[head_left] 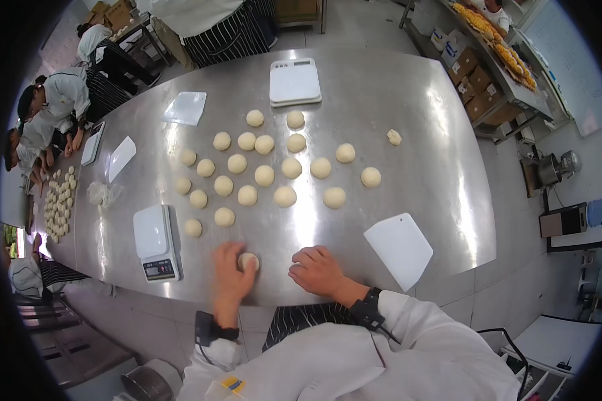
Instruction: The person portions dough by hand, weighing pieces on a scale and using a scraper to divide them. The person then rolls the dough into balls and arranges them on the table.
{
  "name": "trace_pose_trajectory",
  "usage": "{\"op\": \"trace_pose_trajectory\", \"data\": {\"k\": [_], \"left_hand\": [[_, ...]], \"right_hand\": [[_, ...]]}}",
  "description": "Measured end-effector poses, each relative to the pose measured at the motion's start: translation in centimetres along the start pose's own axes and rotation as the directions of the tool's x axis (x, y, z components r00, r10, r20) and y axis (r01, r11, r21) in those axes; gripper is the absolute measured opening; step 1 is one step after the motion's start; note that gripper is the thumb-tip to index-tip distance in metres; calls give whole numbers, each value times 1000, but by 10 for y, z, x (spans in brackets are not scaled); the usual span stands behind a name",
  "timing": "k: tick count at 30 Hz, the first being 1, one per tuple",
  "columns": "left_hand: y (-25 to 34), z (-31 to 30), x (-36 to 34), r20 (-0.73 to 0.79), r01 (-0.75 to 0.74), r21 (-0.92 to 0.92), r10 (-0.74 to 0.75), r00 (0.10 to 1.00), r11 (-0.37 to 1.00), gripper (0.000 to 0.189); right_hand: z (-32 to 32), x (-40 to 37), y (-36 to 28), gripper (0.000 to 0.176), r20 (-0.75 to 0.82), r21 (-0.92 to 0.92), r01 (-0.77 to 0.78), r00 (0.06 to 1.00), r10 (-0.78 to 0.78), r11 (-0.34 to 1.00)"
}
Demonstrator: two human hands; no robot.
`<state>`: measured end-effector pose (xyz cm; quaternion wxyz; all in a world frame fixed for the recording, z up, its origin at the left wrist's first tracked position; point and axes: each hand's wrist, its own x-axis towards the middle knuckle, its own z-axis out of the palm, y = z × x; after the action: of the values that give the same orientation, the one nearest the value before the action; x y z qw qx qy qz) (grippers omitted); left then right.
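My left hand (233,273), a little blurred, curls around the side of a dough ball (249,260) near the table's front edge. Its thumb lies against the ball. To the right of it, my right hand (318,271) rests low over the steel with its fingers curled in; whatever may be under them is hidden. Beyond both hands, several smooth round dough balls (247,195) lie spread over the steel table (421,180). A small rough scrap of dough (394,138) sits apart at the right.
A kitchen scale (152,234) stands left of my hands, another scale (295,83) at the far side. A white scraper (400,248) lies at the right, a clear scraper (186,108) at the back left. Crumpled plastic (104,194) is further left. Co-workers (63,93) stand around the table.
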<state>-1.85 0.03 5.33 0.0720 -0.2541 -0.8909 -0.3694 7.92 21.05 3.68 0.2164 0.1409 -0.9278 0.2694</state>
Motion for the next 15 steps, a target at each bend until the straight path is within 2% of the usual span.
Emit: {"op": "trace_pose_trajectory", "data": {"k": [3,5,7,8,10,11,13,15], "left_hand": [[-2,12,-7,182,-303,117,280,943,946,28],[-15,21,-15,154,-323,82,308,939,943,24],[-26,28,-17,47,-385,36,383,923,922,18],[-26,28,-15,32,-400,42,399,916,916,18],[-25,26,-13,61,-345,-63,349,935,936,16],[-27,24,-13,52,-360,-59,363,930,931,16],[-28,27,-8,68,-399,-80,404,912,913,16],[-28,26,-7,72,-402,-99,409,910,910,16]], "right_hand": [[8,12,30,10,32,-60,45,999,-43,997],[-13,-7,41,8,10,-105,-6,1000,7,994],[-23,-40,33,11,-81,-57,-82,994,77,995],[-17,-37,16,11,-97,-68,-69,993,63,995],[-8,-31,-9,8,2,-52,-104,995,105,993],[0,-18,-11,8,-12,-59,-98,995,97,993],[14,16,-1,7,57,-179,-101,992,112,979],[4,23,26,7,-9,-173,-90,996,90,981]]}}
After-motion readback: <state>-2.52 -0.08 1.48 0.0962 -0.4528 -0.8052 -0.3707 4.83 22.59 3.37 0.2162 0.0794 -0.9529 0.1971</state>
